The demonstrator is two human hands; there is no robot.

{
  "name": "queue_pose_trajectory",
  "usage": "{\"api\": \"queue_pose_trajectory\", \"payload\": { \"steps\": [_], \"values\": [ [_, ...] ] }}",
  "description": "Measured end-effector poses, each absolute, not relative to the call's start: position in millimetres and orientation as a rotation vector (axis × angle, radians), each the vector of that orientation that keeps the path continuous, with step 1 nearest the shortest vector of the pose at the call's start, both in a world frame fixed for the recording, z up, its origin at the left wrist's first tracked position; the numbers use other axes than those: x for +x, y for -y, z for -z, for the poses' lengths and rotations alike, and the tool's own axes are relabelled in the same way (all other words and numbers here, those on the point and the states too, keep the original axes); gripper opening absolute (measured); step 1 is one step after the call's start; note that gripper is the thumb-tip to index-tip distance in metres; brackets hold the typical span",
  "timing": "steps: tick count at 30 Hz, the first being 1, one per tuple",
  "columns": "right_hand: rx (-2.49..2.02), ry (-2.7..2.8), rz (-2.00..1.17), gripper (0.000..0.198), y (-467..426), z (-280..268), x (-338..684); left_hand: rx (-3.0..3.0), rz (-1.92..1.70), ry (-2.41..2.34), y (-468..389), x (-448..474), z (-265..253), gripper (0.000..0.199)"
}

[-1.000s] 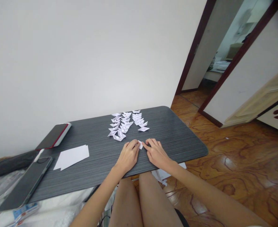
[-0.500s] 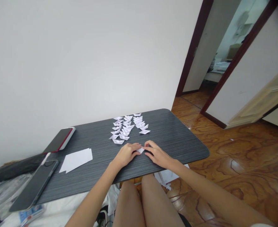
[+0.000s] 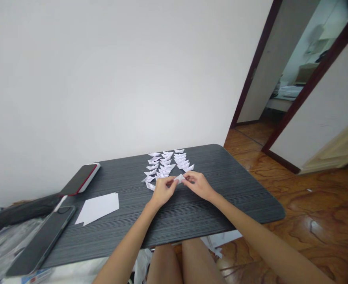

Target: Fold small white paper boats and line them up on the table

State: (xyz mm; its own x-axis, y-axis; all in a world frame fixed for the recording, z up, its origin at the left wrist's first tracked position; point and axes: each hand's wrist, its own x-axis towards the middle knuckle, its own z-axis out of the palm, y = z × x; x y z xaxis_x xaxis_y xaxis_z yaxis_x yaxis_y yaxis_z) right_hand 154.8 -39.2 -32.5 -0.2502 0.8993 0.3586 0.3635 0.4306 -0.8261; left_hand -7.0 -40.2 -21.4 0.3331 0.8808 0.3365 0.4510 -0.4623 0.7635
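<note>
The left hand [image 3: 163, 190] and right hand [image 3: 200, 184] are pinching a folded paper [image 3: 179, 178] between thumbs and fingers, one at each side, just short of the boats [image 3: 164, 170]. Moments after working it flat on the table [image 3: 235, 197], they are apparently holding it up, suggesting creasing is giving way to shaping.

Head cam looks fwd & down over nearby tbl [image 3: 235, 185] twd wall [image 3: 117, 79].
</note>
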Motion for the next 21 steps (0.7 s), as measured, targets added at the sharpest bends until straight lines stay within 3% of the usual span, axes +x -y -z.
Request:
{"api": "queue_pose_trajectory", "payload": {
  "steps": [4, 21],
  "values": [
    [-0.985, 1.667, -0.992, 0.022, 17.8, 28.3, 149.8, 1.925, -1.081, -1.178, 29.5, -11.4, 11.4, 0.029],
    [-0.838, 1.341, -1.392, 0.025, 17.5, 15.9, 138.1, 1.343, -1.19, -0.93, 25.1, -14.2, 13.2, 0.027]
  ]
}}
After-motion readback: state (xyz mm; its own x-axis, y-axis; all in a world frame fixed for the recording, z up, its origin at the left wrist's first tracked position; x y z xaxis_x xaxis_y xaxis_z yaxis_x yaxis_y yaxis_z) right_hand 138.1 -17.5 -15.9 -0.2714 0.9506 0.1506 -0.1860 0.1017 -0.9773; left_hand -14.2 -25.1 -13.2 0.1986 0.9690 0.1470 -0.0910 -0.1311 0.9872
